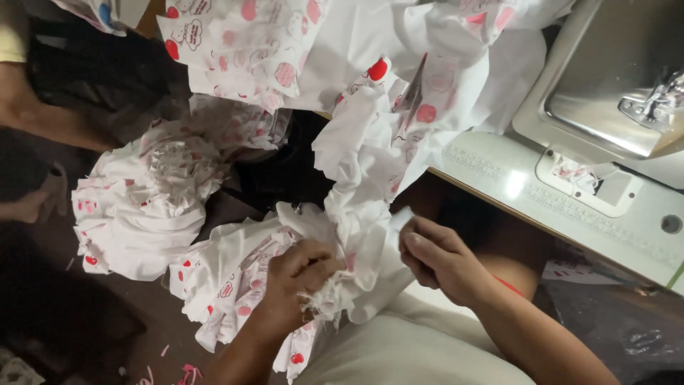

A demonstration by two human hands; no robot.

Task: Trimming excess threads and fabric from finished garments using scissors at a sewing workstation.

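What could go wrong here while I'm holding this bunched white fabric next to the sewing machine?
The printed white fabric drapes over the table edge toward the sewing machine; a pull might drag it off or snag it. The left hand grips a frayed bunch, so threads may tangle or tear. The right hand pinches only a small corner, which could slip.

Cloth (356, 164) hangs off the surface (627, 228) at right, beside the sewing machine (605, 78); a cloth heap (142, 207) lies left on the floor (64, 314).
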